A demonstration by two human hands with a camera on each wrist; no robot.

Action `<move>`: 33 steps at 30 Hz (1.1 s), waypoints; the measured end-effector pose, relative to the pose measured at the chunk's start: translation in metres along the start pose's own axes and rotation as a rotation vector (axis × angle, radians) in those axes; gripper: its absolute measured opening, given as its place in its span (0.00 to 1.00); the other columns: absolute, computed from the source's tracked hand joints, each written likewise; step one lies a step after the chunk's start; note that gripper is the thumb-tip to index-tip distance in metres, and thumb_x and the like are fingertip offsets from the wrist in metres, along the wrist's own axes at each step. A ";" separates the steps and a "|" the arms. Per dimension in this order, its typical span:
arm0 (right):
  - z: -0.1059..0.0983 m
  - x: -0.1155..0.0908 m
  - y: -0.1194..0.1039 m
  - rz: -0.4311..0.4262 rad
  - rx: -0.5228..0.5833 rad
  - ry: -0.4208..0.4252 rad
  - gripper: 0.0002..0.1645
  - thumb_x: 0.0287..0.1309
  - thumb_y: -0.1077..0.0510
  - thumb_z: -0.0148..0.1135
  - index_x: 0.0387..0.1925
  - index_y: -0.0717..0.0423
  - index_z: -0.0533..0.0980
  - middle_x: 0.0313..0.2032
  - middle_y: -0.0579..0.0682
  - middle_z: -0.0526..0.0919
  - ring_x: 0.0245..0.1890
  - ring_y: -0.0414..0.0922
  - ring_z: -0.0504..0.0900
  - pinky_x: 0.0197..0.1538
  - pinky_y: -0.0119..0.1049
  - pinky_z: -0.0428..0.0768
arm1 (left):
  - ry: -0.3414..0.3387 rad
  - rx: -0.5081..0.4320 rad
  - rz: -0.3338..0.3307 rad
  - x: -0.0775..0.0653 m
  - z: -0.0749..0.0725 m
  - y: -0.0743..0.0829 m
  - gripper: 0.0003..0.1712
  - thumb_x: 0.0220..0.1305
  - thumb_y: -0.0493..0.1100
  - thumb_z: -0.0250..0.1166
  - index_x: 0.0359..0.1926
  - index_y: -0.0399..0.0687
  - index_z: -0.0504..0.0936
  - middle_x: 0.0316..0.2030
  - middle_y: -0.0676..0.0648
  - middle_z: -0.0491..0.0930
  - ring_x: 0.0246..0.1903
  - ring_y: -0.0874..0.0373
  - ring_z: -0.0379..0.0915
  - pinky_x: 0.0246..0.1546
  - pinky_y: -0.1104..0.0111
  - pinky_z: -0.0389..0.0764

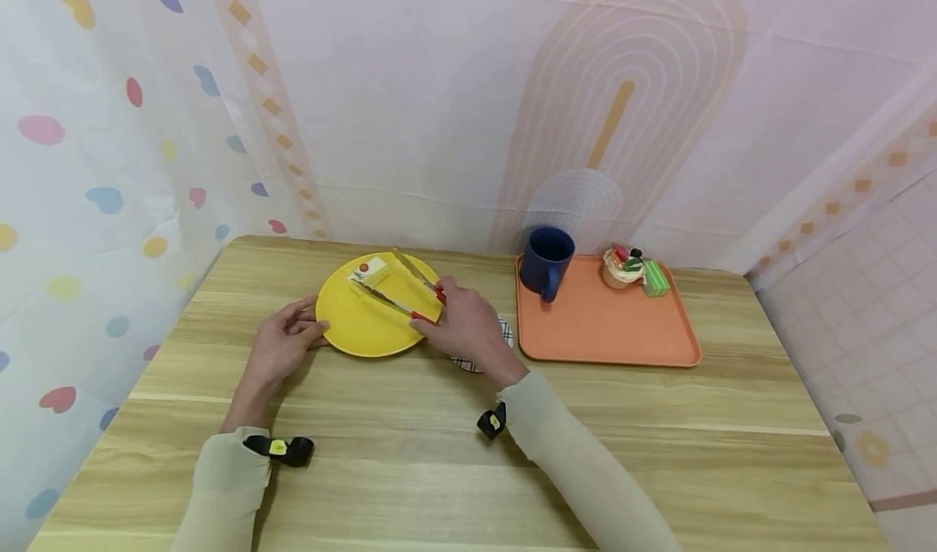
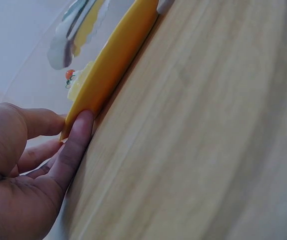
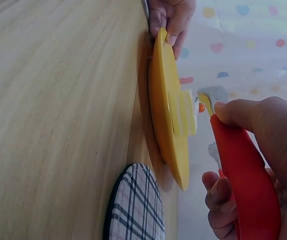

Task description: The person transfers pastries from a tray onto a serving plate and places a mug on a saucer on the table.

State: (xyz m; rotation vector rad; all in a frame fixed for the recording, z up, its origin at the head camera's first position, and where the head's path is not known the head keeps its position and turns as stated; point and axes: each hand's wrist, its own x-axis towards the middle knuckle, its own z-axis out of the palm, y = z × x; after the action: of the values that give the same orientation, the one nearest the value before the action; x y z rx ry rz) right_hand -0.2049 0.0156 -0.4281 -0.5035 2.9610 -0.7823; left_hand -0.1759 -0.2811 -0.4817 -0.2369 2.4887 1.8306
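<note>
we hold spread tongs (image 1: 385,299) over a plated cake slice (image 1: 371,271).
our right hand (image 1: 467,323) curls round the red handles (image 3: 243,170); our left hand (image 1: 285,342) pinches the rim of the yellow plate (image 1: 359,328). beyond those fingers, the slice lies by the tong tips, seemingly unsqueezed: its plating looks done; we cannot tell what is left. farther off, a cupcake (image 1: 621,273) and green block (image 1: 655,279) sit on the orange tray (image 1: 607,328).
</note>
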 end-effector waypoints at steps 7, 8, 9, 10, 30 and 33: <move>-0.004 -0.013 0.006 -0.012 0.050 0.028 0.40 0.57 0.32 0.71 0.62 0.50 0.72 0.26 0.45 0.75 0.23 0.41 0.71 0.21 0.30 0.66 | 0.005 0.008 -0.014 -0.001 0.000 -0.001 0.36 0.74 0.40 0.62 0.78 0.42 0.62 0.53 0.42 0.76 0.38 0.73 0.81 0.43 0.73 0.90; -0.005 -0.015 0.007 -0.014 0.054 0.031 0.40 0.57 0.32 0.71 0.63 0.49 0.72 0.26 0.45 0.75 0.23 0.41 0.71 0.21 0.30 0.66 | 0.006 0.011 -0.015 -0.001 0.000 -0.001 0.36 0.74 0.40 0.62 0.78 0.42 0.61 0.54 0.41 0.76 0.38 0.73 0.81 0.43 0.73 0.90; -0.005 -0.016 0.007 -0.017 0.062 0.036 0.41 0.57 0.32 0.71 0.63 0.49 0.72 0.26 0.45 0.75 0.23 0.41 0.71 0.21 0.30 0.66 | 0.006 0.011 -0.013 -0.001 0.000 -0.001 0.36 0.74 0.40 0.62 0.78 0.41 0.61 0.54 0.39 0.76 0.38 0.73 0.81 0.43 0.73 0.90; -0.005 -0.018 0.007 -0.021 0.069 0.039 0.41 0.58 0.33 0.70 0.64 0.50 0.72 0.26 0.45 0.75 0.23 0.41 0.71 0.22 0.29 0.66 | 0.007 0.010 -0.011 -0.001 0.000 -0.002 0.36 0.74 0.39 0.62 0.78 0.41 0.61 0.55 0.38 0.75 0.37 0.73 0.81 0.42 0.73 0.90; -0.018 -0.044 0.024 -0.006 0.120 0.145 0.39 0.56 0.35 0.74 0.60 0.50 0.73 0.25 0.47 0.74 0.21 0.41 0.69 0.21 0.30 0.63 | 0.005 0.006 0.005 0.002 -0.001 -0.002 0.36 0.74 0.38 0.62 0.78 0.40 0.61 0.59 0.33 0.74 0.37 0.75 0.81 0.41 0.73 0.90; -0.023 -0.047 0.026 0.000 0.111 0.155 0.39 0.55 0.36 0.75 0.61 0.50 0.73 0.26 0.47 0.75 0.22 0.41 0.70 0.22 0.30 0.64 | 0.006 0.010 0.009 0.001 0.000 -0.001 0.36 0.74 0.38 0.62 0.78 0.40 0.61 0.58 0.32 0.74 0.37 0.75 0.81 0.41 0.73 0.90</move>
State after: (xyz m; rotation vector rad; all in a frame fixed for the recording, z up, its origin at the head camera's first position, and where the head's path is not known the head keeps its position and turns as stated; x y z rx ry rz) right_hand -0.1710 0.0631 -0.4230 -0.4568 3.0327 -1.0237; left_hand -0.1764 -0.2816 -0.4824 -0.2321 2.5060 1.8234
